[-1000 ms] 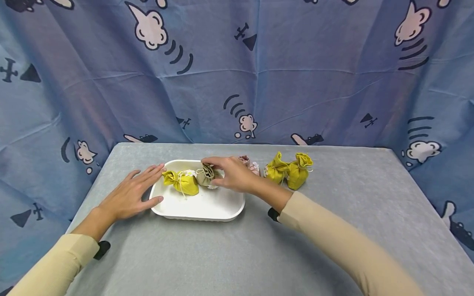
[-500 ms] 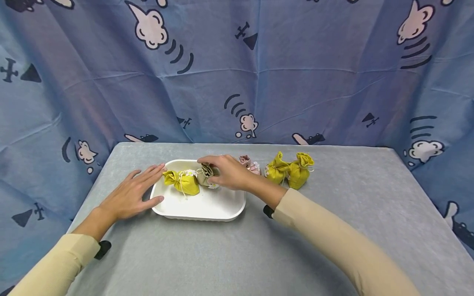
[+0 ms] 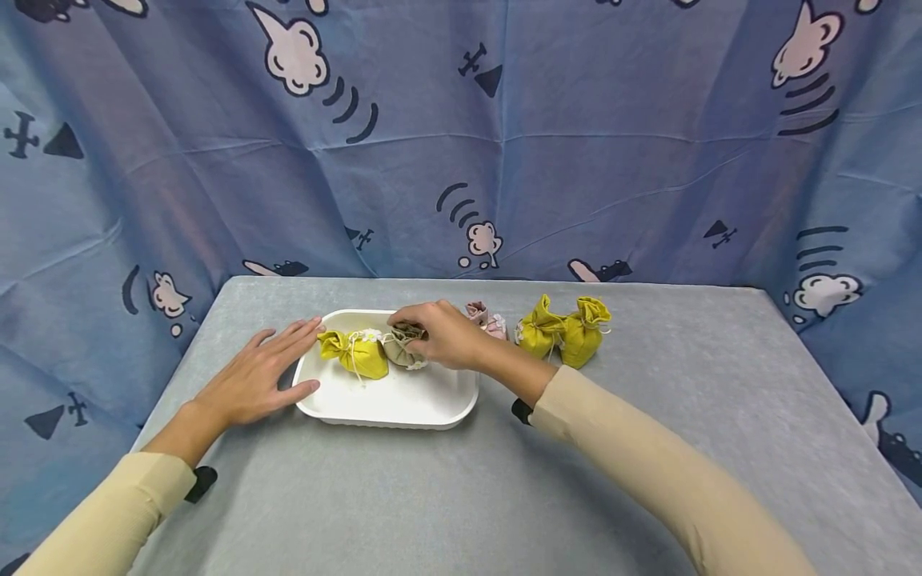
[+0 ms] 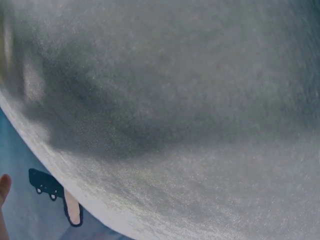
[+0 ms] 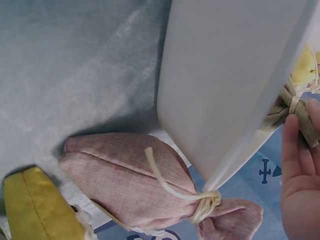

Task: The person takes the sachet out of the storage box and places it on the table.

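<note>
White tray [image 3: 439,400], yellow pouch [image 3: 358,355], khaki pouch [image 3: 398,347], grey table [image 3: 446,496].

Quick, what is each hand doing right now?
Left hand: open, fingers resting against the white tray.
Right hand: pinching the beige pouch in the tray.

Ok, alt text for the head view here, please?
A person's right hand pinches a beige pouch beside a yellow pouch in a white tray; the left hand rests flat against the tray's left rim.
</note>
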Tool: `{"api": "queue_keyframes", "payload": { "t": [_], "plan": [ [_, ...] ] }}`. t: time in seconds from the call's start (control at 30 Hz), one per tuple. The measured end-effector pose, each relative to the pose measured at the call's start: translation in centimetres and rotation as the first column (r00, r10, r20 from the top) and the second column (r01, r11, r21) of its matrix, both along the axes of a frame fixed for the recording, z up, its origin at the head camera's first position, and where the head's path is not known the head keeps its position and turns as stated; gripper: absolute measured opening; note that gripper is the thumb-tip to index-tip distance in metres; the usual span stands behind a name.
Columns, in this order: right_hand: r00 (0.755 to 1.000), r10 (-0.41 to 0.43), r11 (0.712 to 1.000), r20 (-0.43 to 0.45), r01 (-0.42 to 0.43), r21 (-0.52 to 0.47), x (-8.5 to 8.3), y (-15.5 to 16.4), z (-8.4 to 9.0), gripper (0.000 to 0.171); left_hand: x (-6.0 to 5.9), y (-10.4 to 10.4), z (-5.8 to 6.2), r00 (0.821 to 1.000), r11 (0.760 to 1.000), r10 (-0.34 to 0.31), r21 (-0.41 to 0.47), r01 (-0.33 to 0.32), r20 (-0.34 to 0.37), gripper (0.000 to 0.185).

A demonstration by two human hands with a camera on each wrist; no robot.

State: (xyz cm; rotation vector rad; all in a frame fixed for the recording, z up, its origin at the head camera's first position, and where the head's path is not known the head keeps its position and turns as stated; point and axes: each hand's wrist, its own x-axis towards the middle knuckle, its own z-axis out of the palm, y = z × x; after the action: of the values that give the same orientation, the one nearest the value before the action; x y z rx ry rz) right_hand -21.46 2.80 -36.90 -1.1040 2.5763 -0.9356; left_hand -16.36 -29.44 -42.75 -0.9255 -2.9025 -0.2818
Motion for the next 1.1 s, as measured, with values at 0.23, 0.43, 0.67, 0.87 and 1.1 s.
{"api": "queue_keyframes", "payload": {
  "t": [0.23, 0.43, 0.67, 0.87, 1.1],
  "plan": [
    [1.000, -0.013, 0.999, -0.020, 0.012, -0.038, 0.1, 0.2, -0.3, 0.032, -0.1, 0.1, 0.1, 1.000, 1.000, 0.005, -0.008, -0.005, 0.011, 0.079],
    [0.998, -0.056, 0.995, -0.023, 0.053, -0.088, 0.4, 0.6, -0.5, 0.031, 0.0, 0.1, 0.1, 1.000, 1.000, 0.009, -0.016, -0.008, 0.022, 0.080],
    [0.996, -0.079, 0.989, -0.032, 0.074, -0.125, 0.7, 1.2, -0.4, 0.033, 0.0, 0.2, 0.3, 1.000, 1.000, 0.011, -0.018, -0.010, 0.020, 0.079],
    [0.996, -0.065, 0.990, -0.059, 0.057, -0.129, 1.1, 1.5, -0.3, 0.031, 0.1, 0.2, 0.4, 1.000, 1.000, 0.009, -0.020, -0.009, 0.017, 0.079],
    [0.996, -0.052, 0.989, -0.078, 0.041, -0.140, 1.7, 1.7, 0.4, 0.030, 0.2, 0.3, 0.4, 0.999, 1.000, 0.016, -0.020, -0.015, 0.030, 0.080]
  ]
}}
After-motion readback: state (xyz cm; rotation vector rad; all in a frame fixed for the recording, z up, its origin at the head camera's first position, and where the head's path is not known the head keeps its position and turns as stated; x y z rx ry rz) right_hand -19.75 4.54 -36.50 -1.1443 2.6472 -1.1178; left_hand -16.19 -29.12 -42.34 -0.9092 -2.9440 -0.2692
